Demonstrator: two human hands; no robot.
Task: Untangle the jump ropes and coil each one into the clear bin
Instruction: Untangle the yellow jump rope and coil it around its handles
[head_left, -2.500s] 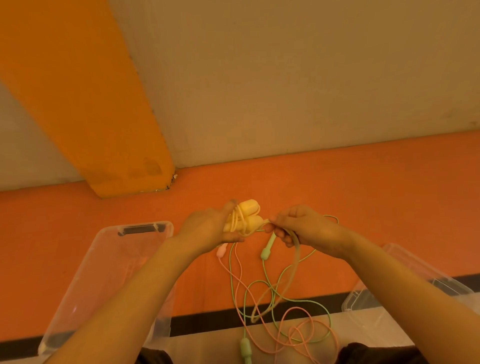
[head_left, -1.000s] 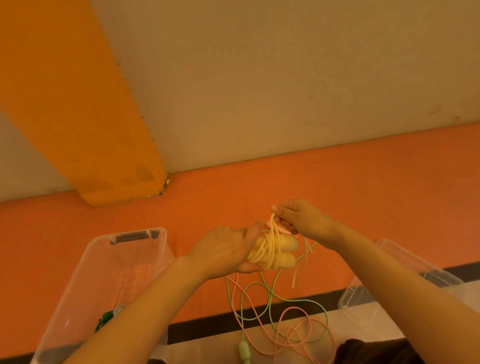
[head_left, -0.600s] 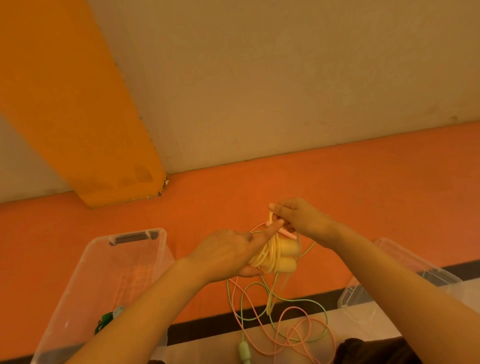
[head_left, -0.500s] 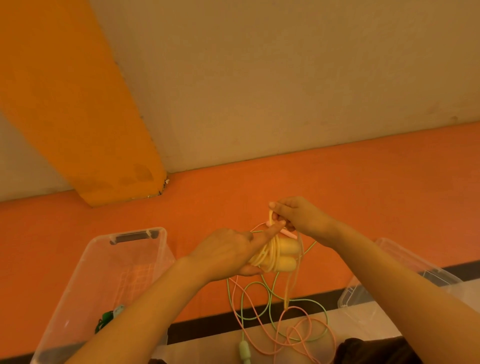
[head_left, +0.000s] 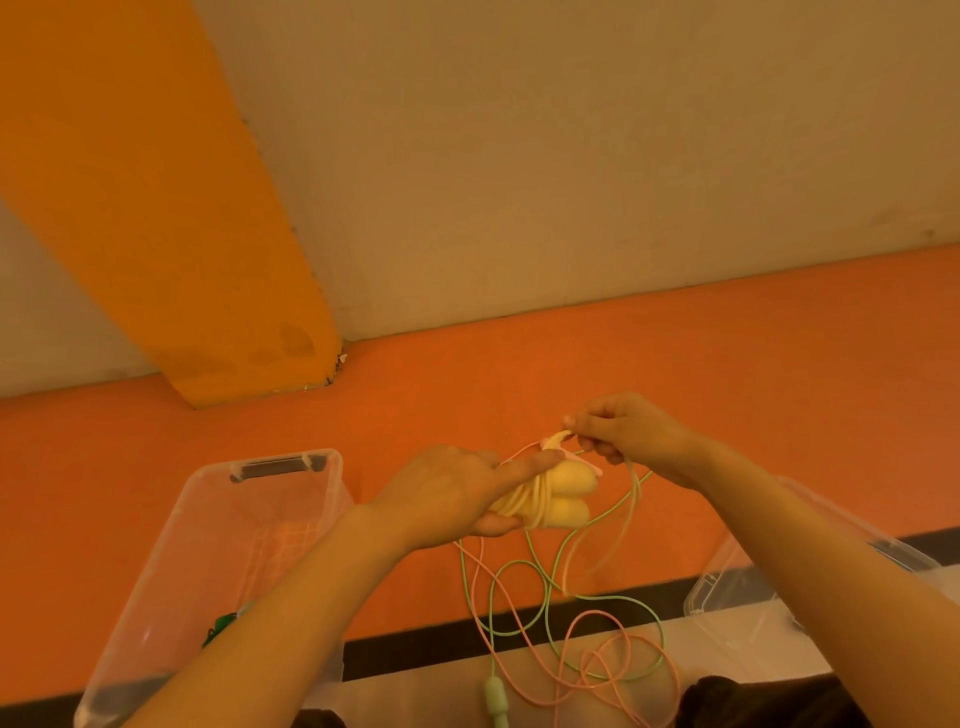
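Left hand (head_left: 457, 493): gripped the yellow rope bundle (head_left: 545, 501) by its two handles, index finger stretched straight across the wraps to pin them.
Right hand (head_left: 621, 436): pinched the yellow cord's free end just above the bundle, fingers curled tight; a pink strand seemingly caught in the same pinch.
Green rope (head_left: 545, 587): hung loose below the hands, one handle near the bottom edge, looped through the pink rope (head_left: 613, 660).
Clear bin (head_left: 218, 551): stood open to the left, below the left forearm, something green at its bottom.
Second bin (head_left: 753, 587): lay at the right, partly hidden by the right arm.
Risk, unwinding: wraps likely to spring off the handles if the pinning finger lifted before the end was tucked.
Risk, snagging: pink or green cord likely to be bound into the last turn, dragging the tangle along toward the bin.
Open room: free air left of the hands, over the bin's open mouth.
Edges: bin rim near the left wrist; wall close behind; dangling loops below.
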